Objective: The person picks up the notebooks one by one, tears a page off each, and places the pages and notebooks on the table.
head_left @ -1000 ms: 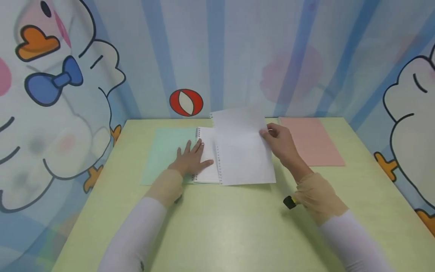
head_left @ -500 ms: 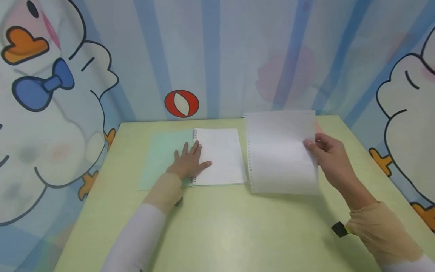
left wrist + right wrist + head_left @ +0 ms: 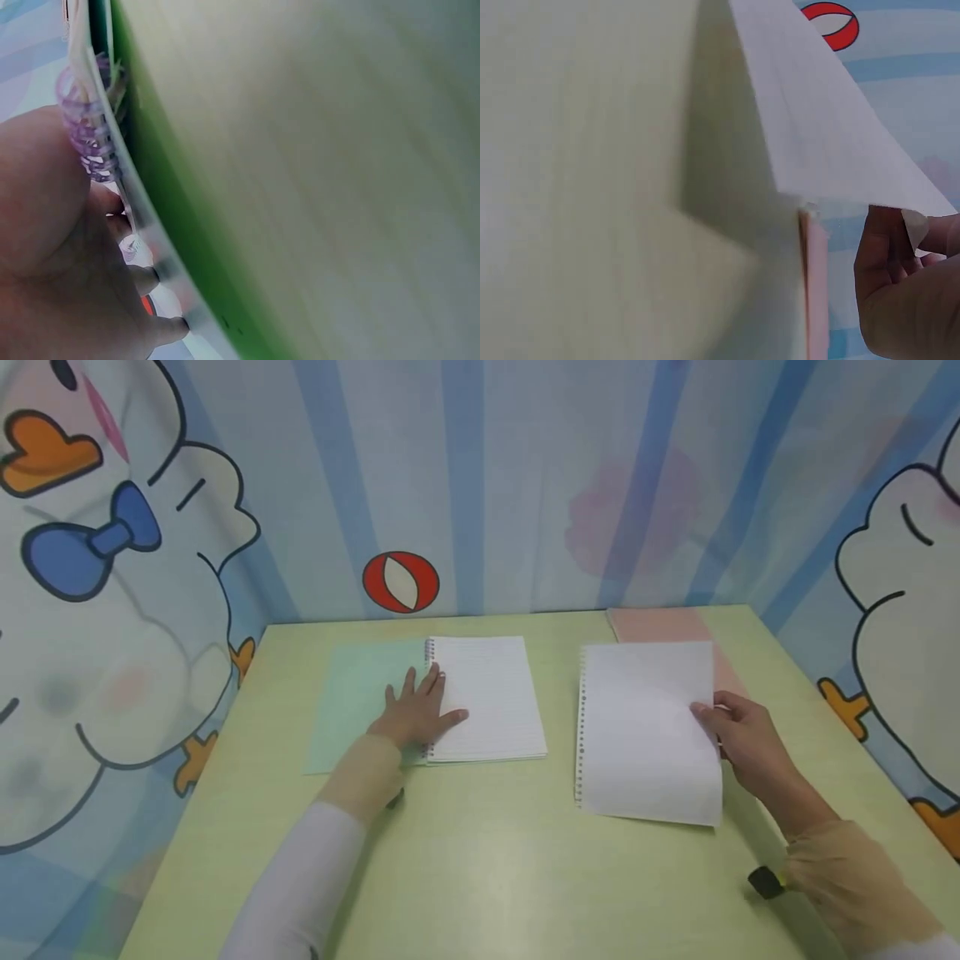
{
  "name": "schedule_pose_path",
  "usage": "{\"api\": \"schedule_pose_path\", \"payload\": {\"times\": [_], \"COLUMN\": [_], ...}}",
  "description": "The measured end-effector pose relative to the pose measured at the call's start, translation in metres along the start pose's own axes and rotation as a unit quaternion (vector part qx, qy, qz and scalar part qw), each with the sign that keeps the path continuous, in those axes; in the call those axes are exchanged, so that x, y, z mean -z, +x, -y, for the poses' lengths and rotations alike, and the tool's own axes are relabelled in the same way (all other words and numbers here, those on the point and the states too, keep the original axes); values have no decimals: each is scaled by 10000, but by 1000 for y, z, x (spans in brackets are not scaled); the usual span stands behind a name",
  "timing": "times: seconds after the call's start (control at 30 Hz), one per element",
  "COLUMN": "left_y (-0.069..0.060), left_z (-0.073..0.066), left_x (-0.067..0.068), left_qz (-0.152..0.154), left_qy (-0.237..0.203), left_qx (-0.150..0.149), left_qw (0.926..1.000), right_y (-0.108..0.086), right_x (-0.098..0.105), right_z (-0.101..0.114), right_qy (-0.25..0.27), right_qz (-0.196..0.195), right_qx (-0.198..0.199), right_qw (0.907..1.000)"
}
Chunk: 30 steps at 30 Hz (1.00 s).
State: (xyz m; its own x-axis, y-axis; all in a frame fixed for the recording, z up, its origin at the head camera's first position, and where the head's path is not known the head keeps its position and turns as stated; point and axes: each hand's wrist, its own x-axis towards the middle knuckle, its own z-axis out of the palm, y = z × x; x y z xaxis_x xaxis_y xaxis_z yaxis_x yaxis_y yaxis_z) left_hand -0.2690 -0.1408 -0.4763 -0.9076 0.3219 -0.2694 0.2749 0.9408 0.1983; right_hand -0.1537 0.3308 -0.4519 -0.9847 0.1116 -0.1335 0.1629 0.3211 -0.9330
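Note:
A spiral notebook (image 3: 491,702) lies open on the table, its lined white page at the right of the coil and its mint-green cover (image 3: 360,693) flat at the left. My left hand (image 3: 415,714) rests across the coil with straight, spread fingers, pressing on cover and page. Between thumb and fingers my right hand (image 3: 746,739) pinches the right edge of a loose white sheet (image 3: 648,735) with a row of punched holes down its left side. In the right wrist view the sheet (image 3: 817,112) hangs raised above the table and casts a shadow.
A pink notebook or folder (image 3: 660,622) lies at the back right, partly hidden behind the sheet. The pale yellow-green table (image 3: 480,860) ends at a printed cloth backdrop (image 3: 510,485) with cartoon ducks on both sides.
The right hand has carried the loose sheet rightward off the notebook, then a little toward the front and lower. The notebook's lined page is uncovered. My left hand has stayed in place.

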Motion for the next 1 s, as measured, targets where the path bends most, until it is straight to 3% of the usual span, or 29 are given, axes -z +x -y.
{"api": "schedule_pose_path", "payload": {"times": [0.17,0.3,0.43,0.53,0.7,0.9,1.0], "left_y": [1,3,9,6,-3,9,11], "left_z": [-1,-1,4,1,-4,1,-2], "left_x": [0,0,-5,-2,4,0,4], "left_qz": [28,50,110,103,29,175,225], "left_qy": [-86,-89,-81,-23,58,-78,-4], "left_qx": [19,29,63,87,72,113,170], "left_qw": [10000,9999,9999,9999,10000,9998,9996], "right_y": [-3,-9,-14,-15,-11,-9,-5], "right_x": [-11,-20,-29,-34,-34,-27,-24], "right_z": [-20,-23,-23,-21,-21,-18,-14], "right_qy": [-297,-1033,-2153,-2737,-3151,-3309,-3379], "right_qz": [383,379,99,-2,262,633,880], "right_qx": [-138,33,620,939,865,541,555], "right_qw": [9987,9939,9745,9572,9447,9400,9354]}}
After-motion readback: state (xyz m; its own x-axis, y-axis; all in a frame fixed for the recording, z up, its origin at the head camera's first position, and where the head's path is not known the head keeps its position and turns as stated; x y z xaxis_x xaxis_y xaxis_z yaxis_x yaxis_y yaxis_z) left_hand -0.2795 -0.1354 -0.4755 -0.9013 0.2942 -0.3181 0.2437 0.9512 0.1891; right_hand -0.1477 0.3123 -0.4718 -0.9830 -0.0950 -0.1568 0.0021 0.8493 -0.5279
